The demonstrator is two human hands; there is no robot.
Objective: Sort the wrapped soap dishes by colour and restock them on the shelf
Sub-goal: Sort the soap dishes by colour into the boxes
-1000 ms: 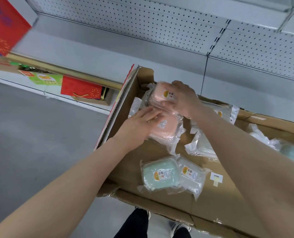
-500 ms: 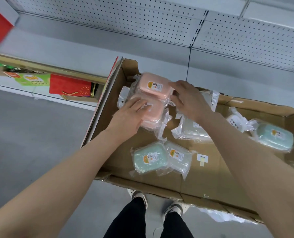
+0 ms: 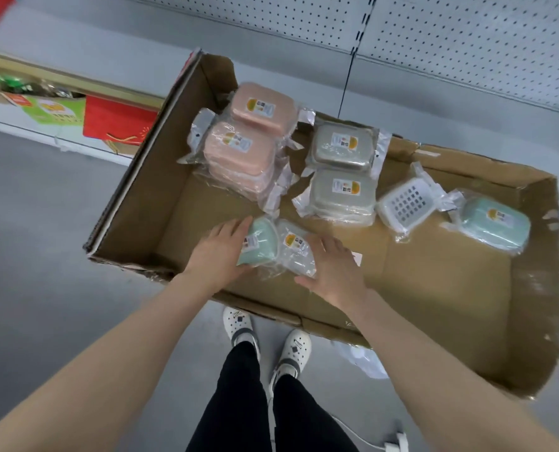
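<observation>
- The shelf (image 3: pixel 288 70) runs behind the cardboard box (image 3: pixel 434 288), which holds all the wrapped dishes.
- Pink dishes (image 3: pixel 242 151) are stacked at the box's far left corner, with the grey stack (image 3: pixel 343 171) just beside them to the right.
- The left hand (image 3: pixel 219 252) is open, its straight fingers pressing the left side of a green dish (image 3: pixel 260 244) near the front wall.
- The right hand (image 3: pixel 333 265) is also open, its fingers spread on the right edge of a pale dish (image 3: pixel 296 252) that touches the green one. The pair sits squeezed between both palms.
- A second green dish (image 3: pixel 495 223) lies well apart at the right, next to a white perforated dish (image 3: pixel 405 203).
- These dishes look light and stiff, but the loose film wrap is probably slippery. It is likely best to clamp the hard shell at its long sides rather than the crinkled film ends.
</observation>
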